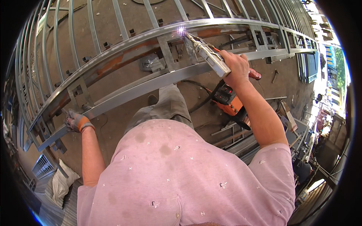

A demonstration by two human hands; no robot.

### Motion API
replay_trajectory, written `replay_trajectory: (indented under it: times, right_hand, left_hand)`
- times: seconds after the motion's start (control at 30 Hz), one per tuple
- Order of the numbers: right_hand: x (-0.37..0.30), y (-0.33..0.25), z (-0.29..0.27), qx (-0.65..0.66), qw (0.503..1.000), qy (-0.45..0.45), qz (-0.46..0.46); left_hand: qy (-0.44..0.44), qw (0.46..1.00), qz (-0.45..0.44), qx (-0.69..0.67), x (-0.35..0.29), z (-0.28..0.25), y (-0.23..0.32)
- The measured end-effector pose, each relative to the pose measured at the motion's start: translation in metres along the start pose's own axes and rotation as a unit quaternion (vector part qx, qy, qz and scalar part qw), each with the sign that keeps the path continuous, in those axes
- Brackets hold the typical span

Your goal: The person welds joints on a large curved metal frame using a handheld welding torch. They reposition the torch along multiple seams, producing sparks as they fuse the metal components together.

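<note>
My bare right hand (236,68) is closed around a welding gun (211,58), a pale, boxy metal tool with a narrow nozzle pointing up and left. At its tip a bright violet-white spark (181,31) glows on the upper rail of a large metal frame (151,83). This frame is made of square steel tubes, with many parallel bars running away from me. My left hand (78,121), in a grey and orange work glove, is closed on the frame's near rail at the left. Part of those fingers is hidden behind the tube.
Below the gun, an orange and black machine (228,100) stands on the floor beside a dark cable. A hammer (275,75) lies to the right. At the lower left there is a whitish sack (62,182). Lengths of metal (245,145) are stacked at my right.
</note>
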State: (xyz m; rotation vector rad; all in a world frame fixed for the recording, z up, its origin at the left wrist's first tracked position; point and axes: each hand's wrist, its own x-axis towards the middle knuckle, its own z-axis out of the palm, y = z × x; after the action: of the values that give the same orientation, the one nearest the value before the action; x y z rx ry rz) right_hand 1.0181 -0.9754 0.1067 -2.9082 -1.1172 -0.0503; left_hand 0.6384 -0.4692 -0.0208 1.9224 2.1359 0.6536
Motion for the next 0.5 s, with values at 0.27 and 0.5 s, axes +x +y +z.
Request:
replay_trajectory:
  times: [0.27,0.5]
  right_hand:
    - [0.0003,-0.0035,-0.0014,-0.019,1.000,-0.008,0.010]
    - [0.0005,-0.0051,-0.0020,-0.027,0.999,-0.011,0.016]
  left_hand:
    - [-0.012,0.999,0.042,-0.005,0.0040,0.0020,-0.0086]
    - [0.011,0.999,0.036,0.000,0.0028,0.0064,-0.0094]
